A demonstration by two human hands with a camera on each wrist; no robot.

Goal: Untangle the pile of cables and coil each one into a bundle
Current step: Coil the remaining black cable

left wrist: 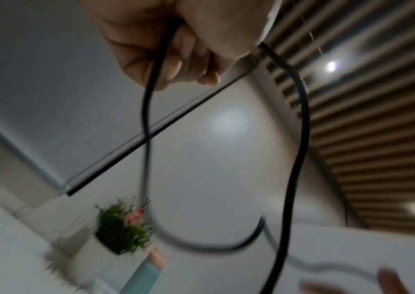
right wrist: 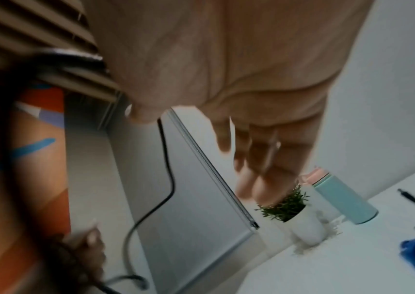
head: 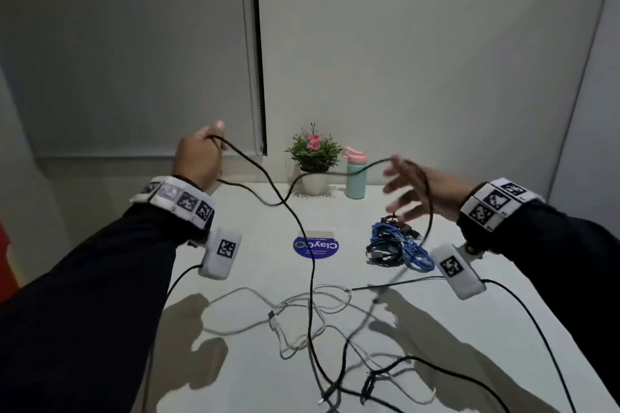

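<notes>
My left hand (head: 201, 157) is raised above the table's left side and grips a long black cable (head: 303, 231); in the left wrist view its curled fingers (left wrist: 189, 59) close round the cable (left wrist: 299, 139). From there the cable sags and rises to my right hand (head: 412, 188), draped over it with the fingers spread and straight. It then drops to the tangle of white cables (head: 302, 312) and black cables (head: 385, 375) near the front edge. The right wrist view shows the flat palm (right wrist: 239, 79) and the cable (right wrist: 168, 179) hanging beside it.
Coiled blue and black bundles (head: 396, 241) lie on the white table (head: 255, 218) under my right hand. A potted plant (head: 313, 157) and a teal bottle (head: 355, 174) stand at the back by the wall. A round blue sticker (head: 315, 245) sits mid-table.
</notes>
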